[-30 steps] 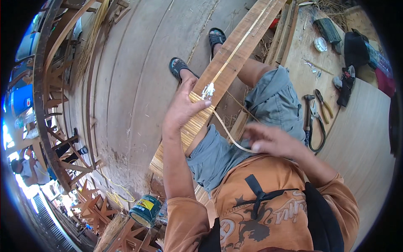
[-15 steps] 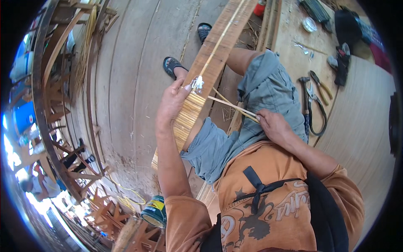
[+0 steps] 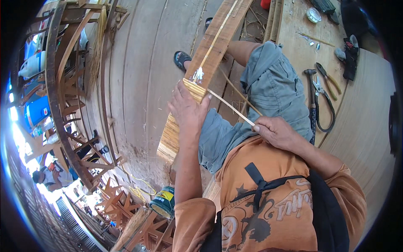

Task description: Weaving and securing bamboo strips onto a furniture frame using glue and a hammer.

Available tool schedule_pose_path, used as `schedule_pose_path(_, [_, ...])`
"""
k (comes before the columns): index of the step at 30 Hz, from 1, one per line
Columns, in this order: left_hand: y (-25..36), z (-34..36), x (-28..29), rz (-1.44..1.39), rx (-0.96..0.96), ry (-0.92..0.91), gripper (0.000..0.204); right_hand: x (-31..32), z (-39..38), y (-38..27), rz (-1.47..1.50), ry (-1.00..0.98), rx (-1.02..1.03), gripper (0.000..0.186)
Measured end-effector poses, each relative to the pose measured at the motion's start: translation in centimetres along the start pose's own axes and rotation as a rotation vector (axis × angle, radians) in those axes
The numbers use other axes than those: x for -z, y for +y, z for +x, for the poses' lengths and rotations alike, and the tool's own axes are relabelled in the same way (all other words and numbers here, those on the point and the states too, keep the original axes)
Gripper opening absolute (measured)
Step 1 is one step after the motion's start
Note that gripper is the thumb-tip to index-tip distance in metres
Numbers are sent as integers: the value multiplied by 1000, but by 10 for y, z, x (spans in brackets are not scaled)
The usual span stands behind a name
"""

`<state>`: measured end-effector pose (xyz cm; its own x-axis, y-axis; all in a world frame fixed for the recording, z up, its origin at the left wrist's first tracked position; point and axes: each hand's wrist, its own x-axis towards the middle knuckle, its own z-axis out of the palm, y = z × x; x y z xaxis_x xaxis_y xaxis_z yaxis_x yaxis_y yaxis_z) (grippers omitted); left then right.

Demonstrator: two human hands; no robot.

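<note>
Board (image 3: 213, 59) under left hand (image 3: 187, 107); strip (image 3: 232, 106) runs straight from board edge to right hand (image 3: 275, 132). Left: partly curled, gripping board. Right: curled tight, pinching strip.

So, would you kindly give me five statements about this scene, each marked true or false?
1. The right hand holds a pale strip. True.
2. The hammer lies to the right of the shears. False: it lies to their left.
3. The left hand is on the wrapped part of the board. True.
4. The white blob is on the shorts. False: it is on the board.
5. The pail is red. False: it is dark green and yellow.
</note>
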<state>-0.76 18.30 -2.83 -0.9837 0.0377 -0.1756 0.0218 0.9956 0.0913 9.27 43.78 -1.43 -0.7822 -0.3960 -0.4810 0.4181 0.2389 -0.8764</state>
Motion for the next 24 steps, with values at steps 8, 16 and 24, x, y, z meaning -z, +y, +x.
schedule_pose_path(8, [-22,-7,-17,-31,-338,155,71,6,-15,-2,179,8,47,25])
schedule_pose_path(16, [-28,-8,-23,-27,-376,194,49,3,-9,0,157,128,90,26])
schedule_pose_path(24, [-26,-11,-26,37,-394,267,50,18,61,-93,-113,70,812,27])
